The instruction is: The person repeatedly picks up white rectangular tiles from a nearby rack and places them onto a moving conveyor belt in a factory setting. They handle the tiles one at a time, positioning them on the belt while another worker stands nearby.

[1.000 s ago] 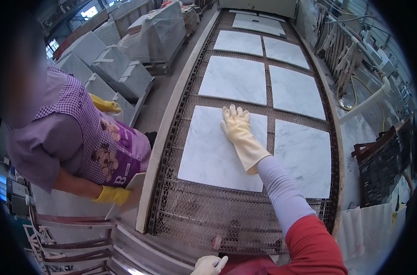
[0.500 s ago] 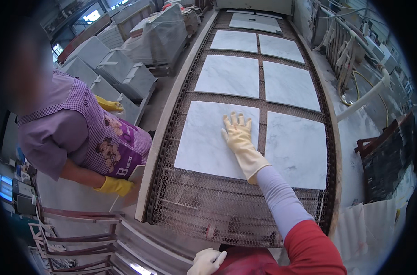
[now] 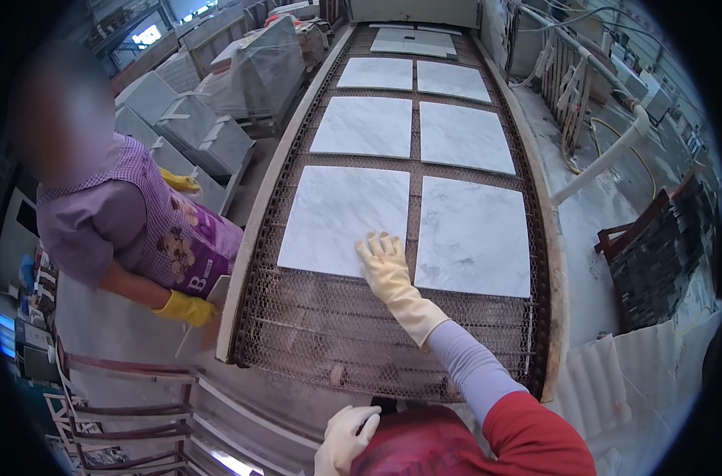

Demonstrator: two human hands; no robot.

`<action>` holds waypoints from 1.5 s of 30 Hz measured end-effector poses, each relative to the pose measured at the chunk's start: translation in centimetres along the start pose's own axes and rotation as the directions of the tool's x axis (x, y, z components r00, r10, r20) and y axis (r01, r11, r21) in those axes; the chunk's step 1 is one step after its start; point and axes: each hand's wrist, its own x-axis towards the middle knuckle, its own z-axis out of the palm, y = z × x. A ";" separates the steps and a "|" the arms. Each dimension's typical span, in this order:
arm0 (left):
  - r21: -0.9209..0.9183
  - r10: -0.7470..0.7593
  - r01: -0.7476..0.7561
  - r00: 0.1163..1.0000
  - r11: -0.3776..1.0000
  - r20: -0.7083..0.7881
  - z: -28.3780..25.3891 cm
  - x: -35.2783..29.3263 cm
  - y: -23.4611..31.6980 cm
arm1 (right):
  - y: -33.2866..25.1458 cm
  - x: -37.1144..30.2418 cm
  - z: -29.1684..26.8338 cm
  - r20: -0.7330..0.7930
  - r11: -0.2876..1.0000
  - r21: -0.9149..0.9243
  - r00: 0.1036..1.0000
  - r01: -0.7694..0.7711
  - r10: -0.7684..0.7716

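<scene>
A cream rubber glove covers my right hand (image 3: 385, 266), which lies open with fingers stretched on the near right corner of a white, grey-veined square tile (image 3: 341, 214). A second marbled tile (image 3: 476, 238) lies beside it on the right, across a narrow gap. Both lie flat on a metal mesh conveyor belt (image 3: 321, 325). My left hand (image 3: 347, 440), in a matching glove, is low in front of me, beside my red clothing. Its fingers are curled in and I see nothing in them.
Farther tiles (image 3: 361, 125) lie in two columns along the belt, between raised side rails (image 3: 551, 293). At left, a person in a purple checked apron (image 3: 190, 238) and yellow gloves holds a thin panel (image 3: 202, 321). A metal rack (image 3: 130, 416) stands lower left; wrapped slabs (image 3: 257, 71) stand behind.
My right hand has slid back toward me, from the middle of the near left tile to its near right corner. My left hand has risen slightly. The whole view has shifted.
</scene>
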 end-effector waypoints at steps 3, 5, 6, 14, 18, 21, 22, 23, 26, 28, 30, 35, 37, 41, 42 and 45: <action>-0.021 -0.072 0.073 0.997 0.997 0.035 -0.7 0.7 2.2 | -1.3 -2.9 -0.5 0.055 0.995 0.086 0.997 0.043 -0.047; -0.065 -0.095 0.097 0.995 0.993 0.021 -0.5 0.6 2.5 | -3.1 -5.4 -1.9 0.080 0.983 0.169 0.993 0.077 -0.091; -0.082 -0.087 0.086 0.996 0.993 -0.010 -0.1 0.4 2.1 | -4.0 -7.1 -2.9 0.009 0.940 0.317 0.990 0.128 -0.138; -0.244 -0.380 0.464 0.867 0.852 0.321 -0.3 0.3 5.3 | -9.1 -17.4 -5.9 -0.219 0.679 0.696 0.970 0.234 -0.110; -0.209 -0.411 0.516 0.822 0.831 0.395 3.7 0.9 4.3 | -9.4 -17.0 -5.9 -0.229 0.596 0.759 0.964 0.262 -0.131; -0.349 -0.387 0.499 0.855 0.793 0.344 5.6 1.0 3.6 | -9.0 -16.5 -6.7 -0.149 0.484 0.856 0.983 0.183 -0.109; -0.379 -0.379 0.488 0.865 0.786 0.328 6.2 1.1 3.5 | -8.8 -16.5 -7.4 -0.119 0.456 0.876 0.986 0.158 -0.114; -0.336 -0.378 0.489 0.859 0.805 0.346 6.4 0.8 3.4 | -8.8 -16.7 -8.0 -0.088 0.427 0.894 0.989 0.132 -0.120; -0.280 -0.330 0.456 0.856 0.845 0.397 5.0 0.2 5.3 | -9.1 -17.7 -10.4 0.037 0.314 0.949 0.984 0.020 -0.175; -0.344 -0.248 0.407 0.872 0.846 0.422 4.8 -0.9 6.4 | -9.3 -18.6 -11.2 0.167 0.183 0.975 0.954 -0.123 -0.248; -0.422 -0.081 0.232 0.935 0.876 0.346 5.4 -1.7 7.0 | -9.8 -19.7 -10.6 0.210 0.051 0.978 0.918 -0.205 -0.336; -0.456 0.088 0.020 0.973 0.890 0.213 7.2 -4.2 7.7 | -10.4 -22.4 -10.8 0.300 0.045 0.943 0.783 -0.330 -0.545; -0.318 0.038 0.022 0.983 0.948 0.179 8.2 -4.9 6.9 | -10.4 -22.8 -12.8 0.311 0.114 0.944 0.720 -0.309 -0.621; -0.415 -0.038 0.093 0.989 0.905 0.140 8.1 -6.4 7.5 | -10.9 -23.9 -14.7 0.250 0.101 0.963 0.685 -0.250 -0.684; -0.404 -0.057 0.102 0.991 0.909 0.122 8.1 -6.7 7.6 | -11.1 -24.2 -15.0 0.262 0.120 0.961 0.679 -0.249 -0.686; -0.319 -0.096 0.114 0.993 0.941 0.070 9.6 -7.8 5.7 | -11.9 -24.8 -15.1 0.279 0.156 0.958 0.646 -0.242 -0.710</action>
